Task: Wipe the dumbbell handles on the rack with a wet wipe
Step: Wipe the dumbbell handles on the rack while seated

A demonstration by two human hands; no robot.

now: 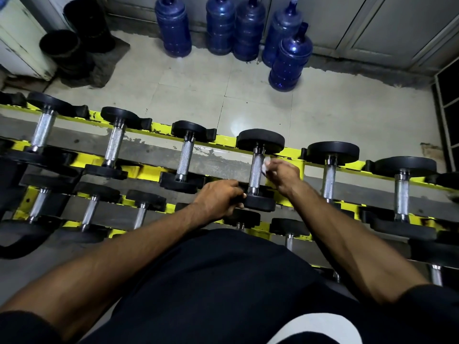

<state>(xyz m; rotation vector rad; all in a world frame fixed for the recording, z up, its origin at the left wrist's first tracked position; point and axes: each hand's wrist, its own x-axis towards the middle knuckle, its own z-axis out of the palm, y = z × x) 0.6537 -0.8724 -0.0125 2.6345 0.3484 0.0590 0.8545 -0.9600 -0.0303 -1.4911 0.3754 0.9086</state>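
A yellow rack [289,153] holds rows of black dumbbells with knurled chrome handles. In the top row, one dumbbell handle [256,171] stands between my two hands. My right hand [283,173] pinches a small white wet wipe [266,163] just to the right of that handle, touching or nearly touching it. My left hand [219,198] grips the near black head [259,202] of the same dumbbell from the left side. Neighbouring handles lie to the left [184,160] and right [329,178].
Several blue water jugs [290,58] stand on the tiled floor beyond the rack. Stacked black buckets [64,49] sit at the far left. A lower row of dumbbells [140,214] lies close to my body. A dark shelf frame [447,95] runs along the right edge.
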